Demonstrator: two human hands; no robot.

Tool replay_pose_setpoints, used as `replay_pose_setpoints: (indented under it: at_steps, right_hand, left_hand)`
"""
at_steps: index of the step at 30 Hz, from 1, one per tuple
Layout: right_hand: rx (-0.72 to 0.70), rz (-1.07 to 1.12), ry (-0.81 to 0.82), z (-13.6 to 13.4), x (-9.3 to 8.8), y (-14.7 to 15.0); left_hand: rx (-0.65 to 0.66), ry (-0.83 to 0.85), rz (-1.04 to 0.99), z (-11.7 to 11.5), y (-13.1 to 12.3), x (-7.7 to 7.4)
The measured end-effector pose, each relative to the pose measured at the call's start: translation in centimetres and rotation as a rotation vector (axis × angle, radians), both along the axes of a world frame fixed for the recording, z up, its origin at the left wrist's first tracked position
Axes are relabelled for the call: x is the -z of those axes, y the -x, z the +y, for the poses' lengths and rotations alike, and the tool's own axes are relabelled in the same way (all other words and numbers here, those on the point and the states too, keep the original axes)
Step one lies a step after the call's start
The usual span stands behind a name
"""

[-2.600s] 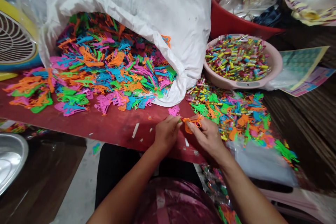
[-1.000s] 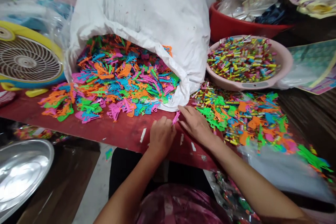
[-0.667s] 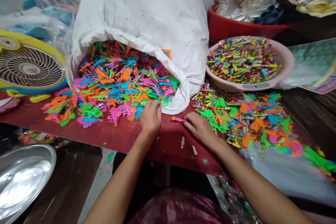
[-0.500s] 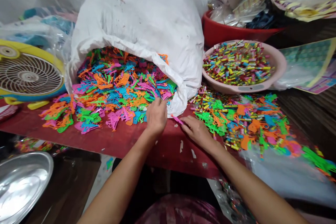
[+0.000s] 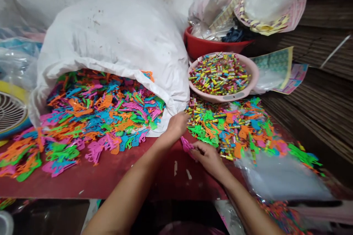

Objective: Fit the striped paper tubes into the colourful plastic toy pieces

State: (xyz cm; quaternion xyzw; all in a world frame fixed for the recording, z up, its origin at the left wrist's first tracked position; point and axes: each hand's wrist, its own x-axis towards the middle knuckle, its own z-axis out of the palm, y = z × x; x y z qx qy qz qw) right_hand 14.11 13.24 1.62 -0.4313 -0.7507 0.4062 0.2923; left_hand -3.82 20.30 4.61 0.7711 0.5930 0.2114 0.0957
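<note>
My right hand is closed around a pink plastic toy piece, held low over the red table. Beyond it, my left hand has its fingers curled at the near edge of a pile of small multicoloured tubes; its fingertips are hidden, so what they grip cannot be made out. To the left, a large white sack lies with its mouth towards me, spilling bright toy pieces in orange, green, blue and pink. More loose toy pieces lie mixed with tubes right of my hands.
A pink basin full of tubes stands behind the right pile, with a red basin of plastic bags further back. Clear plastic bags lie front right. A yellow and blue fan is at the left on the red table.
My left hand has moved right, from the sack's mouth to the edge of the tube pile. My right hand still holds pink plastic, now more visible. The view has turned right.
</note>
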Motion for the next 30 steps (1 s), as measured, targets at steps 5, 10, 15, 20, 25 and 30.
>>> replay_pose_setpoints:
  at_steps: [5, 10, 15, 20, 25, 30]
  right_hand:
    - [0.074, 0.322, 0.369, 0.0, 0.1, -2.2]
    - [0.189, 0.589, 0.500, 0.4, -0.6, -2.5]
    - [0.231, 0.669, 0.483, 0.5, -1.1, -1.8]
    - [0.302, 0.665, 0.444, 0.0, -1.4, -0.5]
    - [0.254, 0.644, 0.448, -0.9, -1.4, 0.8]
    - [0.265, 0.600, 0.435, -1.4, -1.0, 1.7]
  left_hand:
    - [0.031, 0.080, 0.086, 2.1, -0.6, 1.2]
    - [-0.004, 0.073, 0.067, 1.0, 0.0, 1.4]
    - [-0.085, 0.085, -0.629, -1.9, 0.5, 1.4]
    - [-0.154, 0.342, -1.417, -6.3, -0.3, 1.5]
    - [-0.304, 0.261, -1.555, -9.2, -0.9, 1.8]
    - [-0.269, 0.277, -1.651, -10.4, -1.0, 2.5]
